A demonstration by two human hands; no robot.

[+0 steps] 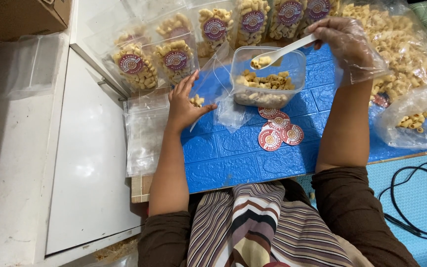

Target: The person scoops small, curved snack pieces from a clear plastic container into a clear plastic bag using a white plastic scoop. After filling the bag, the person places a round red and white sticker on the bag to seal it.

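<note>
My right hand (344, 42), in a thin plastic glove, grips a white spoon (282, 52) that carries a few pieces of tube-shaped pasta snack. The spoon hovers over a clear plastic tub (269, 74) partly filled with the same snack. My left hand (186, 101) holds open a small clear bag (213, 86) just left of the tub, with a few pieces inside it. Both rest over a blue embossed mat (233, 153).
Filled, sticker-labelled snack bags (174, 54) line the far edge. Three round red stickers (277, 131) lie on the mat. A stack of empty clear bags (144, 133) sits at left. A big open bag of snack (396, 44) is at right, black cables (416, 198) below it.
</note>
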